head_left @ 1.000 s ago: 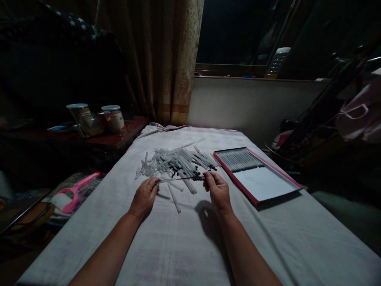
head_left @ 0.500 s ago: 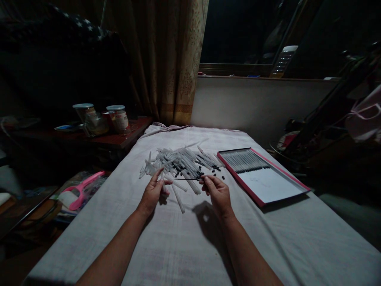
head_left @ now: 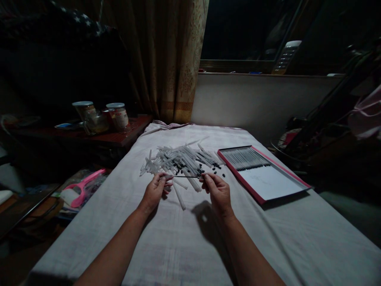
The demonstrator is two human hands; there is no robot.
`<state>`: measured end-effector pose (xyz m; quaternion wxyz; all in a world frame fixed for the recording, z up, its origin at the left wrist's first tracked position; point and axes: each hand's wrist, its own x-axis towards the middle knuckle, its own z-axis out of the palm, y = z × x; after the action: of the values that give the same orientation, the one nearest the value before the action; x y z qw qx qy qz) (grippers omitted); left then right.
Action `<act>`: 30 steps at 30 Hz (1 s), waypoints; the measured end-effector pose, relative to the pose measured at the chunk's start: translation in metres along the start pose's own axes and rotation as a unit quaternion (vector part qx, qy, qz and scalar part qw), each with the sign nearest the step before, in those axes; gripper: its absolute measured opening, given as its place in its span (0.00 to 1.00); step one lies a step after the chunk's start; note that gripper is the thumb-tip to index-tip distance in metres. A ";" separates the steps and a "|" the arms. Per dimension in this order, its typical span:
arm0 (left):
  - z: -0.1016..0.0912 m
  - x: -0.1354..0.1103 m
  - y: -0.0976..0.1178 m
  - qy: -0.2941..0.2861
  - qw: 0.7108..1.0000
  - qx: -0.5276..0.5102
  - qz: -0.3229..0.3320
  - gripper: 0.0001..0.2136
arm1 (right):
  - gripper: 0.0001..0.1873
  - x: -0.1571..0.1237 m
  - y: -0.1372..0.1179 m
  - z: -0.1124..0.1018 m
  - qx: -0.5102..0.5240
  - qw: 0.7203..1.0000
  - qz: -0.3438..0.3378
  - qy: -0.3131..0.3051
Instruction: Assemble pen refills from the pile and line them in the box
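Observation:
My left hand (head_left: 154, 190) is closed, thumb and fingers pinching a greyish pen barrel (head_left: 168, 176) whose far end is hidden. A thin dark pen refill (head_left: 186, 176) stretches level from it to my right hand (head_left: 218, 192). That hand pinches the refill's other end between thumb and forefinger. Just beyond both hands lies a loose heap of translucent pen barrels (head_left: 178, 155). Small black caps or plugs (head_left: 214, 169) are scattered along its near right side. Single barrels (head_left: 179, 197) lie on the cloth between the hands.
To the right, a shallow pink-edged box (head_left: 256, 195) holds a row of pens (head_left: 248, 159) at its far end. A pale cloth (head_left: 175, 246) covers the table. Lidded jars (head_left: 120, 119) stand on a side table at left, above a pink plastic item (head_left: 83, 186).
My left fingers have closed from a spread pose into a pinch on the barrel, which now lines up with the refill. My right hand has barely moved. The view has shifted slightly.

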<state>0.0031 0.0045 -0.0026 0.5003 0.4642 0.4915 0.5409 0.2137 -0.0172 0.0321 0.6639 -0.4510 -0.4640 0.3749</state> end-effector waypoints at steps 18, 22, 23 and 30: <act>-0.008 -0.012 0.010 0.016 0.919 0.367 0.144 0.07 | 0.18 0.002 0.015 -0.002 -0.090 0.996 -0.023 -0.004; -0.002 -0.018 0.021 0.001 0.861 0.468 0.200 0.06 | 0.16 0.003 0.019 -0.007 -0.158 0.985 -0.056 -0.036; 0.001 -0.019 0.023 -0.003 0.828 0.509 0.234 0.06 | 0.16 0.002 0.021 -0.007 -0.177 0.981 -0.065 -0.053; 0.016 -0.021 0.011 -0.083 0.713 0.592 0.366 0.08 | 0.20 -0.018 0.031 0.013 -0.316 0.897 -0.177 -0.252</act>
<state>0.0199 -0.0152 0.0097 -0.0752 0.8522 0.4594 0.2387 0.1940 -0.0207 -0.0006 0.4022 -0.4382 -0.7821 0.1858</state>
